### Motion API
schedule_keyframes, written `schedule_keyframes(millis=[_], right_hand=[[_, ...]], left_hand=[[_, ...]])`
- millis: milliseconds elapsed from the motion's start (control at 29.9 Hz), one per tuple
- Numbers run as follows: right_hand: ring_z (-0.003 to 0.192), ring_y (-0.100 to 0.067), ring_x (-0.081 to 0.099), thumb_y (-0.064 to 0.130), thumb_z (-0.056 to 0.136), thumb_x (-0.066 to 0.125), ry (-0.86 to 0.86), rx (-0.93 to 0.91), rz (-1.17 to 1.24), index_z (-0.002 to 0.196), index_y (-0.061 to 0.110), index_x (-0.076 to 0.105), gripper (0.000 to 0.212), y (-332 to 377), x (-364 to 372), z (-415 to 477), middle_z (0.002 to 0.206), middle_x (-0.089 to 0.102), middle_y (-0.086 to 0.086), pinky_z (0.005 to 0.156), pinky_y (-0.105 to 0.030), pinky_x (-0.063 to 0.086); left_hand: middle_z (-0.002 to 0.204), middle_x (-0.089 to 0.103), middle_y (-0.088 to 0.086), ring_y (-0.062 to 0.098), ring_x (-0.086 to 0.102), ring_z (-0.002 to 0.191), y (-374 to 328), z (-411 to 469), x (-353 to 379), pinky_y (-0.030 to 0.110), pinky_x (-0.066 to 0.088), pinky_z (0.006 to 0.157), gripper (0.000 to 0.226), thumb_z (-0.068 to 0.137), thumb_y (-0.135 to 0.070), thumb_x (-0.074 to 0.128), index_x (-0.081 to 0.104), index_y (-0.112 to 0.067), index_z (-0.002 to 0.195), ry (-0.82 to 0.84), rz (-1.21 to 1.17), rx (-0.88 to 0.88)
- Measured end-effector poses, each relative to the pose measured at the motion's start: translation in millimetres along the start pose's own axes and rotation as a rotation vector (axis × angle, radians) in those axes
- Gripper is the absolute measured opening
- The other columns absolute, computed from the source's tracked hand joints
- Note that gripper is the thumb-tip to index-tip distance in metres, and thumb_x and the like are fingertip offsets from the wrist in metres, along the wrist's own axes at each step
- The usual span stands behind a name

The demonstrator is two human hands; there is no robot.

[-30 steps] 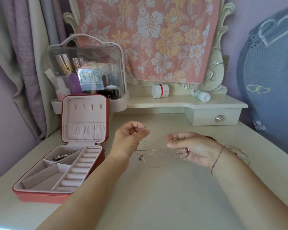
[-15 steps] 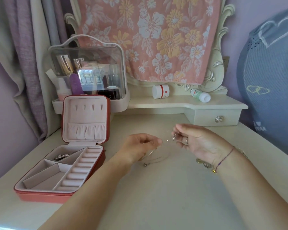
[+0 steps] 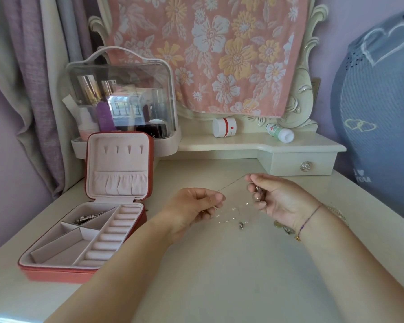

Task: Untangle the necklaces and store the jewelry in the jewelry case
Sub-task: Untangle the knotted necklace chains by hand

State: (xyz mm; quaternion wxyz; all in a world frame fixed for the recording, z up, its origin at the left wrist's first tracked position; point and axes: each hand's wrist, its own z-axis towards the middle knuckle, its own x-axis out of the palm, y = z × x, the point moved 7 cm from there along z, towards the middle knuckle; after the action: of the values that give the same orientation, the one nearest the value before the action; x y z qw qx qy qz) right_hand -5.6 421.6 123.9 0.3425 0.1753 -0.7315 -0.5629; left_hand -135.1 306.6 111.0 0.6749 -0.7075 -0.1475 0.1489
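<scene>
Left hand (image 3: 196, 207) pinches fine chain (image 3: 231, 183), right hand (image 3: 280, 199) grips charm (image 3: 258, 195) — draw apart gently, let slack loops (image 3: 229, 214) between hands fall free — no yanking

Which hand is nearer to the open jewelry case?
Left. The left hand pinches the necklace chain just right of the jewelry case; the right hand holds its other end, farther right.

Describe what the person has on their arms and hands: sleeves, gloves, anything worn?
No sleeves or gloves in view; both forearms are uncovered up to the frame edge. The left hand and its wrist carry nothing visible. The right hand has a thin purple cord bracelet round the wrist, with a small gold bead at its lower end. Whether any finger bears a ring cannot be told.
</scene>
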Motion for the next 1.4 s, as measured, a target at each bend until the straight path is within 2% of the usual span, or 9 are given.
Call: schedule_keyframes(millis=[234, 468, 568, 702, 769, 903, 1070, 1237, 1404], right_hand=[[0.041, -0.008, 0.040, 0.009, 0.096, 0.051, -0.033, -0.129, -0.128, 0.084, 0.006, 0.061, 0.016, 6, 5, -3, 0.057, 0.048, -0.003, 0.034, -0.016, 0.025], [0.043, -0.008, 0.045, 0.013, 0.096, 0.052, 0.044, -0.197, -0.058, 0.087, 0.009, 0.062, 0.014, 14, 14, -7, 0.054, 0.053, 0.001, 0.038, -0.017, 0.032], [0.043, -0.008, 0.045, 0.015, 0.096, 0.052, 0.046, -0.205, -0.071, 0.088, 0.009, 0.063, 0.014, 15, 14, -8, 0.053, 0.054, 0.001, 0.040, -0.017, 0.034], [0.044, -0.008, 0.041, 0.015, 0.096, 0.051, -0.020, -0.217, 0.010, 0.087, 0.011, 0.063, 0.015, 19, 4, -6, 0.049, 0.051, 0.002, 0.041, -0.017, 0.033], [0.047, -0.010, 0.039, 0.017, 0.095, 0.051, -0.060, -0.225, 0.043, 0.087, 0.012, 0.063, 0.015, 21, -3, -4, 0.048, 0.049, 0.003, 0.047, -0.019, 0.032], [0.048, -0.010, 0.038, 0.020, 0.094, 0.054, -0.131, -0.227, 0.082, 0.087, 0.015, 0.065, 0.015, 23, -16, 0, 0.046, 0.045, 0.005, 0.056, -0.024, 0.029], [0.042, -0.006, 0.034, 0.022, 0.094, 0.055, -0.179, -0.160, 0.080, 0.085, 0.014, 0.064, 0.014, 18, -23, 3, 0.050, 0.043, 0.005, 0.043, -0.017, 0.027], [0.038, -0.005, 0.035, 0.019, 0.094, 0.055, -0.177, -0.165, 0.106, 0.083, 0.013, 0.063, 0.015, 19, -22, 2, 0.057, 0.044, 0.003, 0.035, -0.015, 0.026], [0.039, -0.005, 0.035, 0.018, 0.094, 0.054, -0.105, -0.157, 0.156, 0.083, 0.013, 0.062, 0.015, 19, -15, 1, 0.060, 0.044, 0.002, 0.034, -0.015, 0.027]], left_hand=[[0.078, 0.069, -0.003, 0.006, 0.043, 0.049, 4, -1, 5, 0.016, 0.036, 0.049, 0.008, 0.086, -0.018, 0.069, 0.070, -0.011, 0.090, 0.049, 0.070, -0.043], [0.072, 0.067, 0.002, 0.009, 0.057, 0.061, -2, -2, 7, 0.019, 0.048, 0.063, 0.004, 0.092, -0.012, 0.061, 0.064, -0.010, 0.091, 0.055, -0.085, 0.000], [0.068, 0.067, -0.001, 0.008, 0.061, 0.067, -8, -2, 3, 0.027, 0.045, 0.079, 0.009, 0.094, -0.017, 0.057, 0.060, -0.017, 0.085, 0.007, -0.138, 0.030], [0.053, 0.054, -0.001, 0.015, 0.062, 0.065, -14, 0, -8, 0.034, 0.048, 0.090, 0.009, 0.093, -0.013, 0.055, 0.057, -0.015, 0.085, -0.082, -0.411, 0.059], [0.051, 0.048, -0.002, 0.013, 0.057, 0.056, -18, -1, -14, 0.034, 0.053, 0.086, 0.009, 0.092, -0.012, 0.055, 0.056, -0.014, 0.083, -0.099, -0.532, 0.083], [0.052, 0.042, -0.003, 0.011, 0.042, 0.048, -25, -3, -21, 0.024, 0.052, 0.057, 0.003, 0.083, -0.015, 0.058, 0.057, -0.015, 0.081, -0.101, -0.634, 0.131], [0.054, 0.039, -0.005, 0.009, 0.031, 0.044, -27, -5, -22, 0.017, 0.032, 0.040, 0.005, 0.084, -0.016, 0.059, 0.055, -0.019, 0.082, -0.110, -0.614, 0.132], [0.056, 0.044, -0.003, 0.008, 0.025, 0.040, -17, -2, -30, 0.018, 0.020, 0.035, 0.008, 0.091, -0.014, 0.059, 0.057, -0.017, 0.084, -0.218, -0.321, 0.092], [0.067, 0.050, -0.002, 0.010, 0.025, 0.042, -9, -3, -21, 0.017, 0.022, 0.037, 0.007, 0.089, -0.008, 0.063, 0.061, -0.014, 0.087, -0.218, 0.014, 0.018]])
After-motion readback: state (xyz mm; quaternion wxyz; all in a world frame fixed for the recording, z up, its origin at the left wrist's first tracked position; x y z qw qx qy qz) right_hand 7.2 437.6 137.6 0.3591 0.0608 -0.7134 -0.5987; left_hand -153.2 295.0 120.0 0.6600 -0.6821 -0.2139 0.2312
